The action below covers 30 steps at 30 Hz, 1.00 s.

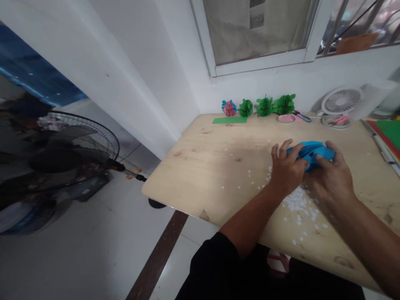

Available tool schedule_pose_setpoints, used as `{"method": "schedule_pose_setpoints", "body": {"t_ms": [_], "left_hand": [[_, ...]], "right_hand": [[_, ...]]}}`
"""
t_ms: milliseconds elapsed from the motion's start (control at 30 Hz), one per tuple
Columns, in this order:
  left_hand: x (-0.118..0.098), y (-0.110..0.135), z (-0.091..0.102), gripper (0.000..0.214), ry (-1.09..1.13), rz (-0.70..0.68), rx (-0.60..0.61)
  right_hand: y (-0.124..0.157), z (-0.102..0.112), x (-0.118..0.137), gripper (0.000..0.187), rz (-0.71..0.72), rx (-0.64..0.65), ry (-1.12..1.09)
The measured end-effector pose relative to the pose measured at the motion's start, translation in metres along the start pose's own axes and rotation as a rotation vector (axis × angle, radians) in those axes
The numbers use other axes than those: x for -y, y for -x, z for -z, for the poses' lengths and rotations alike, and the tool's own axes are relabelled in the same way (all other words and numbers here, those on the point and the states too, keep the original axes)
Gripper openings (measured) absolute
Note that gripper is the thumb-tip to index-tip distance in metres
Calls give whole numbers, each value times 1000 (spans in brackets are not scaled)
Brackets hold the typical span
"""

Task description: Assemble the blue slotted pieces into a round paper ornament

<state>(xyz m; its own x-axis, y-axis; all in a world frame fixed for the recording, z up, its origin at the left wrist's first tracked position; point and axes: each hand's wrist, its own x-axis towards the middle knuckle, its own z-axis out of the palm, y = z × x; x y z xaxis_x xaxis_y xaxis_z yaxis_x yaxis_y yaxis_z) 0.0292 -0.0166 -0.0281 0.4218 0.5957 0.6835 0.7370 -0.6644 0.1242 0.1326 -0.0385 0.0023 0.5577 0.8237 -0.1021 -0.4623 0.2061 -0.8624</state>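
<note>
At the far left, a blue covering spans the upper corner, and below it a black floor fan leans across the view. A dark strip crosses the pale floor beside the wooden table. Along the table's back edge, a flat green strip lies in front of 1 pink and blue paper figure. Next to it stand 3 green paper figures in a row: a first, a second and a third, the widest.

Farther right and nearer the person, the left hand curls around the left side of a blue folded paper piece, some fingers raised. The piece is between the 2 hands, over the right half of the table; whether it touches the wood cannot be told. Small white paper bits lie scattered below, densest beneath the hands. The right hand grips the piece's right side, its thumb across the near face.

Behind them are a round ring, a cutter and a small white fan. At the far right, a green sheet lies on other coloured sheets.
</note>
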Motion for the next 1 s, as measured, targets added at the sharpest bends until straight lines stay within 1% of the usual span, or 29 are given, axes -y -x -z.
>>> {"method": "schedule_pose_setpoints", "body": {"t_ms": [167,367,567,700,800,1000], "left_hand": [[0,-1,-2,26,26,-6,-10],[-1,1,-2,24,42,8,-13],[1,1,0,24,64,48,-58],[2,1,0,23,47,29,-33],[1,2,-1,24,27,32,-18],[-1,3,-3,22,-6,46,-54]], "right_hand": [[-2,1,-1,73,-10,-7,5],[-4,2,0,78,-15,-17,-2],[3,-3,4,77,37,-23,21],[5,-5,3,73,75,-46,47],[6,-5,2,73,101,-41,69],[6,-4,-3,73,128,-13,93]]}}
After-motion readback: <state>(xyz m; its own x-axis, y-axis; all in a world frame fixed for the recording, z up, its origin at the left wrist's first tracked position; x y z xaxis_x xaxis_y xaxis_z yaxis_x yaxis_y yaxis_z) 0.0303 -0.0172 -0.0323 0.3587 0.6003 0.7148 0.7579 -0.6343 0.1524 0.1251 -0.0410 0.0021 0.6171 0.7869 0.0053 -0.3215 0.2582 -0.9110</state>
